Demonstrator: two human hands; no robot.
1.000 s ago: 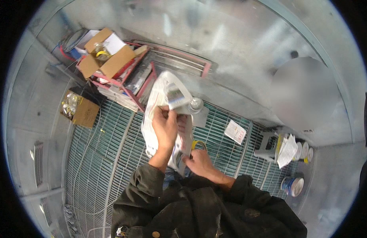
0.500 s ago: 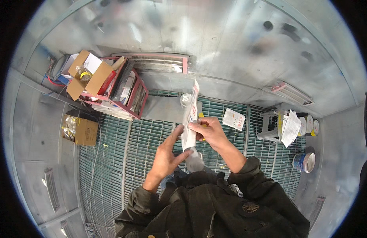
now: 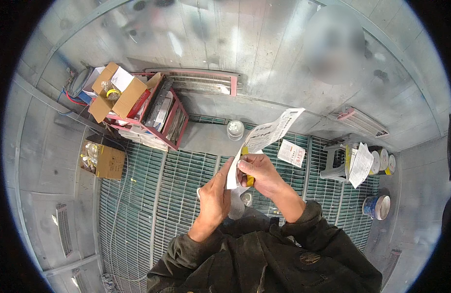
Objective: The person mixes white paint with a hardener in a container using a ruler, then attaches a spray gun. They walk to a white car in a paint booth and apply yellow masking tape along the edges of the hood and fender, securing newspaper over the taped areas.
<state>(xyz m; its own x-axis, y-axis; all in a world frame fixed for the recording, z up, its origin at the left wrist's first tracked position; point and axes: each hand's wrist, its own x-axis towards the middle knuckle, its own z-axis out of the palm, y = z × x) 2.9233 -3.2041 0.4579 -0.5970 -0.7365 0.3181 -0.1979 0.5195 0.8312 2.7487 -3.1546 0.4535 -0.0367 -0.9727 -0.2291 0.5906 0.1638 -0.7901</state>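
My right hand is closed on a white printed sheet of paper, thumb on top. A yellow object shows at the same fingers, its kind partly hidden. My left hand has its fingers together against the sheet's lower left edge, gripping it. The paper is bent, its far end reaching away to the right. Below the hands hangs a translucent pale thing that I cannot make out. Beyond the paper, a clear container with white contents stands on a grey panel.
At left stand a pink-framed rack with an open carton on it and another carton on the grated floor. A flat printed packet lies ahead. At right are a grey stool, several tins and a bucket.
The paper has swung from nearly edge-on to show its printed face, its far end now to the right. My left fingers have come in from apart and closed on its edge.
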